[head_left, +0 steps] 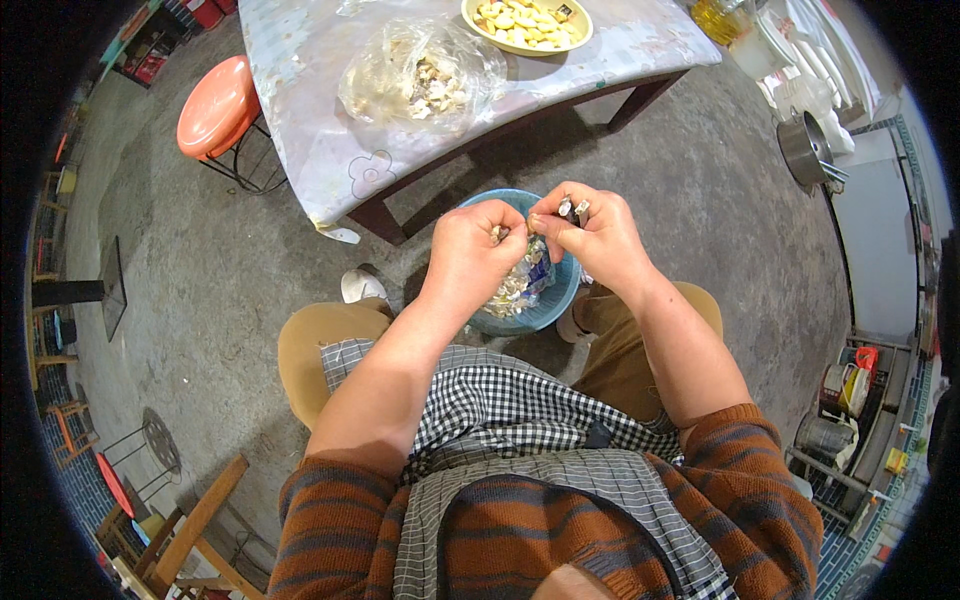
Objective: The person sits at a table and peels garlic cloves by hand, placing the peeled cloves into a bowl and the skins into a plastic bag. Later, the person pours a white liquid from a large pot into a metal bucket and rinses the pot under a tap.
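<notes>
Over a blue waste bin on the floor, my two hands meet at the fingertips. My left hand pinches a small pale-brown piece, perhaps a nut or shell, mostly hidden by the fingers. In my right hand is a metal hand tool whose two ends stick up between the fingers; the rest is covered. My right thumb and forefinger press at the same spot as the left ones. Inside the bin lie pale shell fragments and a blue wrapper.
Ahead, the covered table bears a clear plastic bag of shell-like pieces and a yellow bowl of pale yellow kernels. An orange stool stands left. At right are a metal pot and a rack. A wooden chair is behind left.
</notes>
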A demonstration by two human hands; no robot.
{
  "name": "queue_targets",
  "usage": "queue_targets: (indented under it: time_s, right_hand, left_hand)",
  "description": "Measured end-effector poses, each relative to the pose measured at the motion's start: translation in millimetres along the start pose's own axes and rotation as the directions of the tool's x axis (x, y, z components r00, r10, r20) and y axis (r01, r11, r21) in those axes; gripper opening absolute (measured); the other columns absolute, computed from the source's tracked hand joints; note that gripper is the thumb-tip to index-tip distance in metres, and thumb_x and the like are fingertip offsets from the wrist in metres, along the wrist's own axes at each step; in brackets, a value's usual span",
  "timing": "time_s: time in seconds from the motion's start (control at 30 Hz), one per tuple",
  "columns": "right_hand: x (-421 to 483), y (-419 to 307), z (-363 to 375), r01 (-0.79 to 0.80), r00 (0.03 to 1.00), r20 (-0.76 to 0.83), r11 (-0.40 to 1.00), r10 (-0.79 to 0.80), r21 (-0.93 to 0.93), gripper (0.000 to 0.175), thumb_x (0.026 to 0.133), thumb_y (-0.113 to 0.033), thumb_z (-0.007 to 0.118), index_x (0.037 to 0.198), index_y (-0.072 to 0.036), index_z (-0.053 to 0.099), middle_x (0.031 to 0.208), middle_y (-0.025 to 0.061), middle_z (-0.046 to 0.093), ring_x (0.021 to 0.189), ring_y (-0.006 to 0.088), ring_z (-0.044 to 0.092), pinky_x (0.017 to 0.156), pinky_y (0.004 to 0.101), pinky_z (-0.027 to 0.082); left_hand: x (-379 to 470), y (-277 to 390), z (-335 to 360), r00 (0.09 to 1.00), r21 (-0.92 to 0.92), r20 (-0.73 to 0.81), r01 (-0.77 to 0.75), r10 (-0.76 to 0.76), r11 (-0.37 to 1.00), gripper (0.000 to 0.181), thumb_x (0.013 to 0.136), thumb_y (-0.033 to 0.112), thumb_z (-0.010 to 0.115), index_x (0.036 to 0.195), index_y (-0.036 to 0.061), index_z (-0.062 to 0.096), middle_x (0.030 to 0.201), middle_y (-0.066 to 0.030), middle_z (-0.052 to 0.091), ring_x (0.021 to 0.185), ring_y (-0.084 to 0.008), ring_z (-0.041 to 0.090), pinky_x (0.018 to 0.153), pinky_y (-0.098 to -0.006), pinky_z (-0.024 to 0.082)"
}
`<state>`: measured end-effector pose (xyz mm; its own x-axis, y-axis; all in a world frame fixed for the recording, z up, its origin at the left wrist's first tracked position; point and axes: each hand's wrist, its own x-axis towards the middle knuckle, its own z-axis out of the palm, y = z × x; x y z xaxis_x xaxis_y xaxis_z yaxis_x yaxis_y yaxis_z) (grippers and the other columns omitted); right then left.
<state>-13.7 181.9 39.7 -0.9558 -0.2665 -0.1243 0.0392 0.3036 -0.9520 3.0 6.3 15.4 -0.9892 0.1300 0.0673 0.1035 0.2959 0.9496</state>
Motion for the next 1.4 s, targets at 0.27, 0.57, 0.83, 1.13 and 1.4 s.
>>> queue_targets:
  time_s: [0.27, 0.57, 0.83, 1.13, 1.4]
  right_hand:
    - [-1.3, -5.5, 3.4, -0.103, 0.994, 0.036, 0.982, 0.099, 0.156, 0.007, 0.086, -0.002, 0.065, 0.092, 0.0, 0.066, 0.071, 0.0006, 0.062, 0.061, 0.0061, 0.056, 0.056, 0.0212, 0.044]
    - [2.8, 0.3, 0.0, -0.175, 0.985, 0.06, 0.948, 0.164, 0.268, 0.013, 0.083, 0.0, 0.062, 0.096, 0.0, 0.065, 0.075, 0.0009, 0.061, 0.056, 0.0045, 0.049, 0.052, 0.0187, 0.04]
    - [5.2, 0.4, -10.0, -0.255, 0.966, 0.18, 0.813, 0.188, 0.524, 0.014, 0.087, -0.007, 0.063, 0.099, 0.0, 0.064, 0.074, 0.0016, 0.061, 0.055, 0.0052, 0.049, 0.046, 0.0189, 0.034]
    - [1.9, 4.5, -5.8, -0.14, 0.986, 0.122, 0.966, 0.116, 0.215, 0.016, 0.091, -0.004, 0.058, 0.104, -0.002, 0.067, 0.076, -0.0023, 0.059, 0.062, 0.0031, 0.047, 0.053, 0.0191, 0.036]
    - [0.2, 6.3, 2.4, 0.052, 0.996, 0.066, 0.996, -0.057, 0.069, 0.018, 0.09, 0.002, 0.057, 0.104, -0.001, 0.068, 0.078, -0.0002, 0.062, 0.066, 0.0057, 0.055, 0.059, 0.0224, 0.045]
  left_hand:
    - [-1.1, 3.7, 3.6, 0.996, -0.044, -0.063, 0.067, -0.07, 0.997, 0.008, 0.077, 0.008, 0.066, 0.077, 0.0005, 0.064, 0.067, -0.0065, 0.063, 0.062, -0.0082, 0.055, 0.06, -0.0266, 0.046]
    - [-0.3, 2.1, 2.4, 0.987, 0.051, -0.162, 0.0, 0.009, 0.999, 0.006, 0.072, 0.005, 0.067, 0.071, 0.0017, 0.062, 0.064, -0.0103, 0.062, 0.056, -0.017, 0.059, 0.055, -0.0306, 0.047]
    - [-0.6, -6.6, 0.2, 0.993, 0.015, -0.039, 0.116, -0.116, 0.993, 0.009, 0.078, 0.009, 0.067, 0.082, 0.001, 0.067, 0.069, -0.0047, 0.065, 0.065, -0.0084, 0.058, 0.062, -0.0255, 0.047]
    - [3.3, -5.0, -2.2, 0.953, -0.48, 0.154, 0.303, -0.261, 0.823, 0.009, 0.087, 0.012, 0.067, 0.089, 0.0035, 0.068, 0.075, 0.0007, 0.066, 0.059, -0.0025, 0.048, 0.053, -0.0192, 0.035]
    - [2.9, -6.4, -1.8, 0.92, -0.621, 0.186, 0.382, -0.345, 0.684, 0.006, 0.085, 0.002, 0.061, 0.081, 0.0039, 0.064, 0.072, -0.0022, 0.064, 0.056, -0.0046, 0.048, 0.051, -0.0202, 0.036]
